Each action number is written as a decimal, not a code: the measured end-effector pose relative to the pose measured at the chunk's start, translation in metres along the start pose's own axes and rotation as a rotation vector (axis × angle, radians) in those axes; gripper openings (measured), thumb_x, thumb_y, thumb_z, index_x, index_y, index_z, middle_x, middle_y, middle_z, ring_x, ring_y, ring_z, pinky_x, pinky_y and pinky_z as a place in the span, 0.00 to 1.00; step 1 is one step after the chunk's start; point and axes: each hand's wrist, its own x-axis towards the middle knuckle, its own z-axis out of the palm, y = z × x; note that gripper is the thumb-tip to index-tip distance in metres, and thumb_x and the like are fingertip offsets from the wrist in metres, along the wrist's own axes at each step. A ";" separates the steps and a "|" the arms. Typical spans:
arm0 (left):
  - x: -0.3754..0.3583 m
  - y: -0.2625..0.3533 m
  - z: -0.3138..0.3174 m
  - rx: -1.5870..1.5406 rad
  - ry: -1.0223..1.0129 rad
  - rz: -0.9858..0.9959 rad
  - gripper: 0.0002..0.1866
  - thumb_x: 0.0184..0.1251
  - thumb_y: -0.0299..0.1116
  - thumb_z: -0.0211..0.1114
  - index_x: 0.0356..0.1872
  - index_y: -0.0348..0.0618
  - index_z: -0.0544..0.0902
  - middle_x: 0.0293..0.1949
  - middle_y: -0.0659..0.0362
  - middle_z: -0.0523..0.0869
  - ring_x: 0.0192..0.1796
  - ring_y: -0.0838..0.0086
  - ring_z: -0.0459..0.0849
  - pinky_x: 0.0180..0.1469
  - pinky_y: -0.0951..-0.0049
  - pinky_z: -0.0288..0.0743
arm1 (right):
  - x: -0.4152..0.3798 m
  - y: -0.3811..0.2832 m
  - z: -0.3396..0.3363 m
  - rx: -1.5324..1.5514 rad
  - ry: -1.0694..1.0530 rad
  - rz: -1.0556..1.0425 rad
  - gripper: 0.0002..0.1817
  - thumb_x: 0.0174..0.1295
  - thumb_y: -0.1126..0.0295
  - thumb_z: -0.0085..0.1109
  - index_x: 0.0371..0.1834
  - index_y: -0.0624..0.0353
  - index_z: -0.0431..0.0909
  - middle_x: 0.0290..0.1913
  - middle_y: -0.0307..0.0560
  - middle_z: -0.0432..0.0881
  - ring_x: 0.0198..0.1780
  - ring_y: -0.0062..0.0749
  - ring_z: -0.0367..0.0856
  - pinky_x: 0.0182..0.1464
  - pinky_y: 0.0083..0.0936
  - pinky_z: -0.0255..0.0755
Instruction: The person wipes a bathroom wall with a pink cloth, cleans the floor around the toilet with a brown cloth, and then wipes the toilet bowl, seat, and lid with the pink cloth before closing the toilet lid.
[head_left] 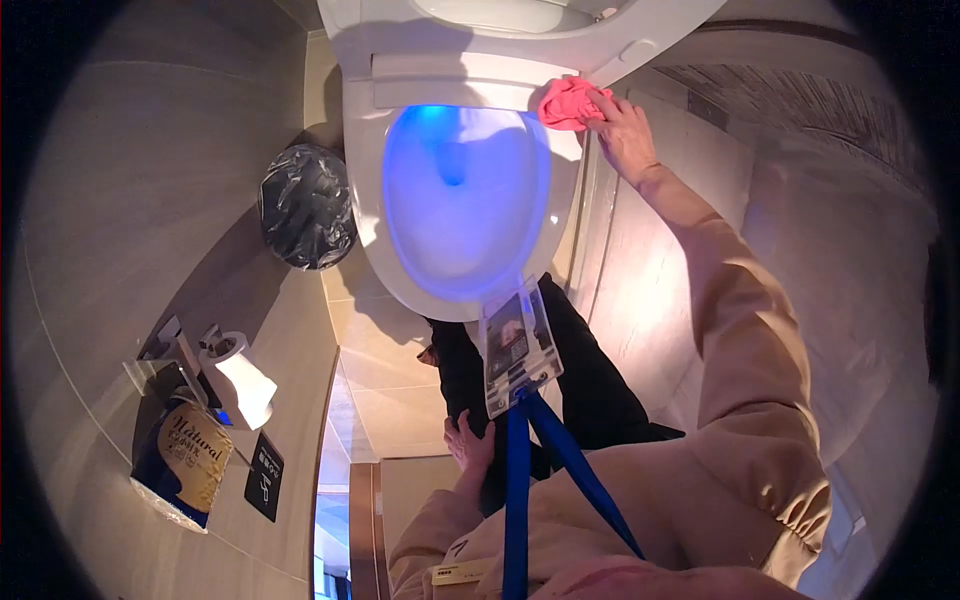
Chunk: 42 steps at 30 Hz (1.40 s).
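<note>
Beige tiles lined the walls and floor (385, 400) of the narrow washroom, where a white toilet (365, 190) stood with its lid (500, 20) raised and its bowl (460, 200) glowing blue. A person leaned over it, the right hand (622, 130) stretched out to the far right corner of the rim, just below the hinge of the lid. The fingers of that hand were curled and pressed down on a bunched pink cloth (568, 103), which lay against the rim beside the seat (455, 85). The left hand (470, 445) rested low on the person's dark trouser leg (465, 375), fingers loosely spread and holding nothing, though its underside could not be made out from this angle. Both arms wore tan sleeves (745, 340). A clear badge holder (518, 345) hung from a blue lanyard (520, 480) between the person and the bowl, over the front edge of the toilet. To the left of the toilet, a bin with a black bag (305, 205) sat close against the wall. Farther along that wall hung a toilet roll (240, 380) on its holder, with a wrapped pack of paper (185, 460) just beside it and a small black sign (265, 475) next to that.
</note>
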 end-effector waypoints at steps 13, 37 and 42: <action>0.002 0.002 0.006 0.038 0.030 0.029 0.32 0.47 0.46 0.67 0.56 0.53 0.68 0.61 0.46 0.59 0.61 0.50 0.59 0.60 0.53 0.58 | -0.034 -0.001 0.031 0.042 0.067 0.000 0.09 0.49 0.67 0.54 0.32 0.51 0.82 0.54 0.37 0.72 0.51 0.33 0.69 0.49 0.33 0.64; 0.005 0.011 0.010 0.041 0.030 -0.001 0.28 0.46 0.44 0.68 0.51 0.52 0.71 0.59 0.48 0.61 0.59 0.51 0.61 0.59 0.53 0.59 | 0.018 0.019 -0.020 0.063 0.485 -0.045 0.13 0.45 0.71 0.56 0.37 0.49 0.77 0.56 0.41 0.70 0.49 0.44 0.71 0.48 0.36 0.66; 0.009 0.011 0.010 0.043 0.073 0.012 0.28 0.45 0.43 0.68 0.50 0.52 0.71 0.59 0.49 0.62 0.59 0.51 0.61 0.59 0.54 0.58 | 0.030 0.001 0.020 -0.086 0.305 0.056 0.13 0.46 0.72 0.55 0.37 0.51 0.75 0.54 0.44 0.70 0.44 0.44 0.72 0.45 0.38 0.67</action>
